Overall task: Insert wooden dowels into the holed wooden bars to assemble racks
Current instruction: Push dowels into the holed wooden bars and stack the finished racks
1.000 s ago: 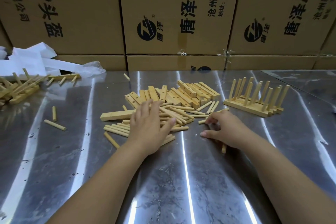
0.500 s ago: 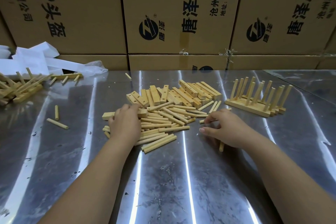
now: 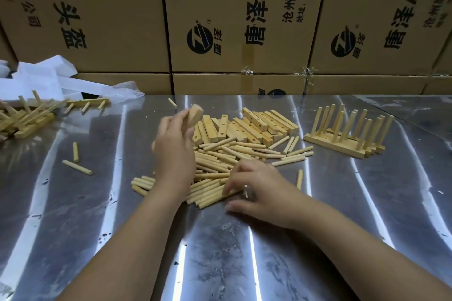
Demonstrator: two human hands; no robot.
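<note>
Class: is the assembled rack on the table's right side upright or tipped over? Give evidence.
Upright: the rack rests flat on its base bars, its dowels pointing up.

Left hand (image 3: 173,151) blurred, hiding most of bar (image 3: 195,117).

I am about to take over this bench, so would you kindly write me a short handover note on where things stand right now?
Left hand: grips a wooden bar, raised above the pile.
Right hand: fingers on the loose dowels at the pile's near edge; whether it grips one is unclear.
Spare bars: stacked behind the dowels, mid-table.
Done: finished racks stand at the right; more assembled pieces lie far left.
Left: fit dowels into the held bar, then into the spare bars.
</note>
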